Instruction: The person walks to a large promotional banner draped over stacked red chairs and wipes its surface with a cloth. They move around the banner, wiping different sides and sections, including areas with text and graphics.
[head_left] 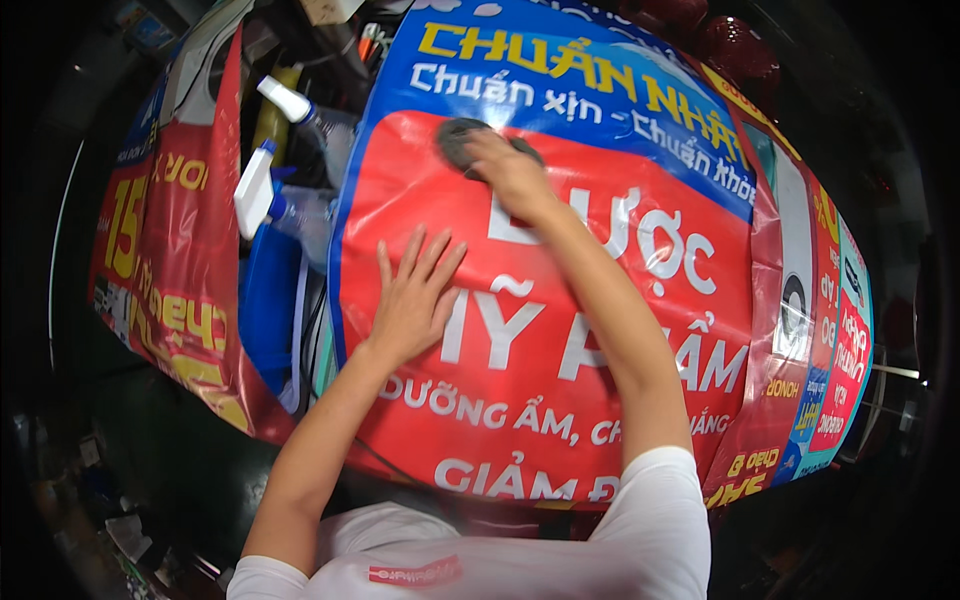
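A large red and blue printed vinyl banner (400, 165) lies spread in front of me. My left hand (415, 295) rests palm down on its red part, fingers spread and nothing held. Farther off, near the border of red and blue, my right hand (510, 178) presses a dark grey rounded pad (458, 143) against the banner. The pad shows on both sides of my fingers, slightly blurred; I cannot tell whether it is folded cloth or sponge. Just left of the banner, two clear spray bottles (303, 215) with white trigger heads lean close together.
A blue container (268, 300) and thin dark cables stand beside the bottles. Another red banner (185, 250) hangs in folds at the left, and more printed sheets (815, 330) lie at the right. Dark red rounded objects (740, 50) sit beyond the far right edge.
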